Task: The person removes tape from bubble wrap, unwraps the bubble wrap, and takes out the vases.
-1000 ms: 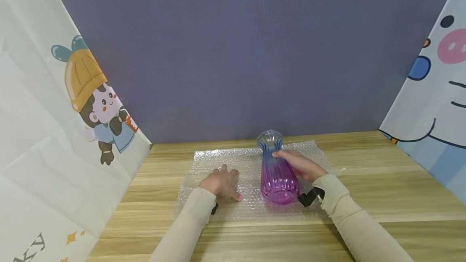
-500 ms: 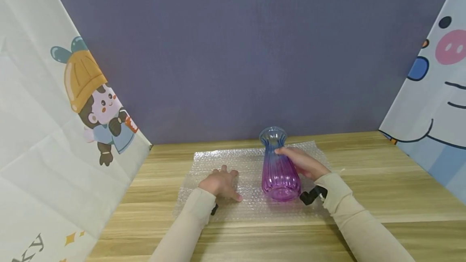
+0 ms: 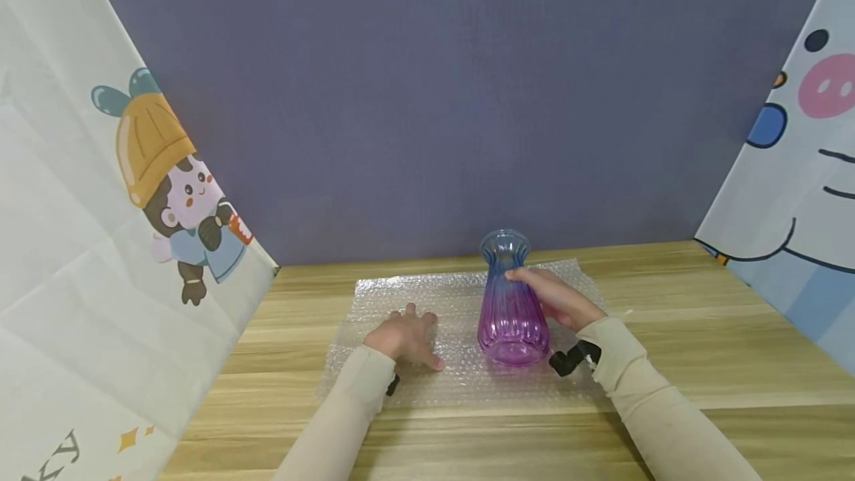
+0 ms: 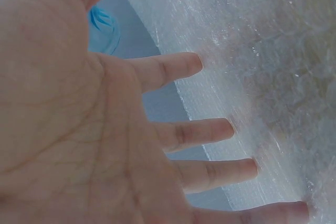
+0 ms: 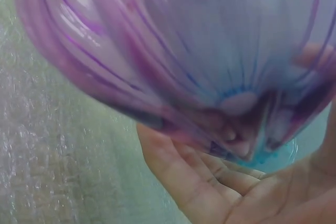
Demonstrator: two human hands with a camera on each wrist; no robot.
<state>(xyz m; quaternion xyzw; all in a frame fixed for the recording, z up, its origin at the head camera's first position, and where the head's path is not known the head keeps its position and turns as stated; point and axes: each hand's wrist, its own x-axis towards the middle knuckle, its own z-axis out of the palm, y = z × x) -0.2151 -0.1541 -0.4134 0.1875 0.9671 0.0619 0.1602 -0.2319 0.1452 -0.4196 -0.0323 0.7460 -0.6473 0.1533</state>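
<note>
The right hand (image 3: 559,301) grips the vase (image 3: 510,318) round its upper part, thumb on the near side; the rim points far, the base near. The left hand (image 3: 403,337) spreads its fingers wide, tips at the bubble wrap (image 3: 461,299), left of the vase. The vase is over the wrap's right half; whether they touch, I cannot tell. The wrap lies on the table (image 3: 688,318), before a dark wall (image 3: 427,95).

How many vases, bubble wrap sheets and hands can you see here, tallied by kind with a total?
Vase: 1
Bubble wrap sheet: 1
Hands (left hand, right hand): 2
Total: 4
</note>
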